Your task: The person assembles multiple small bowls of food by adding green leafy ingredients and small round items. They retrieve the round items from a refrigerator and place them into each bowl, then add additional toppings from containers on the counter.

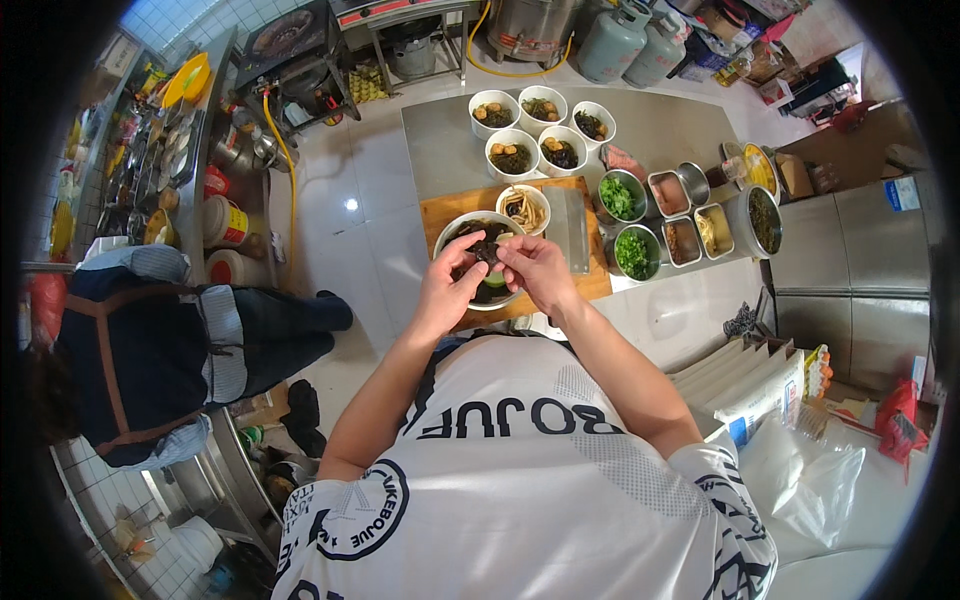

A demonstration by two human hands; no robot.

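Both my hands are over a large white bowl (pixel 516 292) of dark, wrinkled pieces. My left hand (pixel 447 288) pinches a dark piece that looks like wood ear mushroom (pixel 487 250). On the same piece, the fingers of my right hand (pixel 538 270) are closed from the other side. Something pale green shows under the hands in the bowl. Just behind it stands a smaller white bowl with pale brown strips (pixel 523 208). Both bowls sit on a wooden cutting board (pixel 592 270), where a wide metal blade (pixel 571 232) lies to the right.
Several white bowls (pixel 510 158) with dark greens and golden pieces stand farther back on the steel table (pixel 440 150). Metal tubs of chopped green herbs (pixel 632 252) and other ingredients are at right. A person in an apron (pixel 130 350) stands at left. Gas cylinders (pixel 612 45) are at the back.
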